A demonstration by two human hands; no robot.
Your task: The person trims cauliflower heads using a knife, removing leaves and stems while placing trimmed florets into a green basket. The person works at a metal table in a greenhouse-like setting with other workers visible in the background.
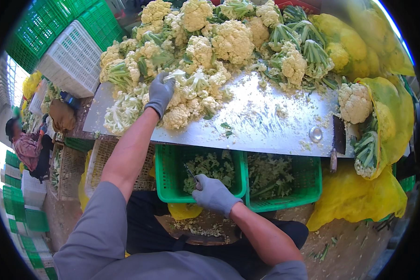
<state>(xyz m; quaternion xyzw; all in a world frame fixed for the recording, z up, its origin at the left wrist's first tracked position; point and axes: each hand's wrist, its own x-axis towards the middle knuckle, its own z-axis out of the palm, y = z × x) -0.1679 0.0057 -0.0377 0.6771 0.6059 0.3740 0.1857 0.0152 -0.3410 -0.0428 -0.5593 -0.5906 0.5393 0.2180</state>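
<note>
My left hand (160,93), in a grey knit glove, reaches into the cut cauliflower florets (189,98) heaped on the metal tabletop. Its fingertips touch pieces there; whether they grip one is hidden. In my right hand (215,195), also gloved, is a small knife (190,171) with its blade pointing up and left. This hand is above the front rim of a green plastic crate (201,198) holding small florets. Behind the florets, whole cauliflower heads (232,42) are piled with some leaves and stems on.
A cleaver (337,136) lies at the table's right, its handle past the edge, near a round metal lid (315,134). A second green crate (283,203) holds trimmings. Yellow mesh bags (393,122) of cauliflower crowd the right. Stacked crates (73,57) and another person (28,147) are left.
</note>
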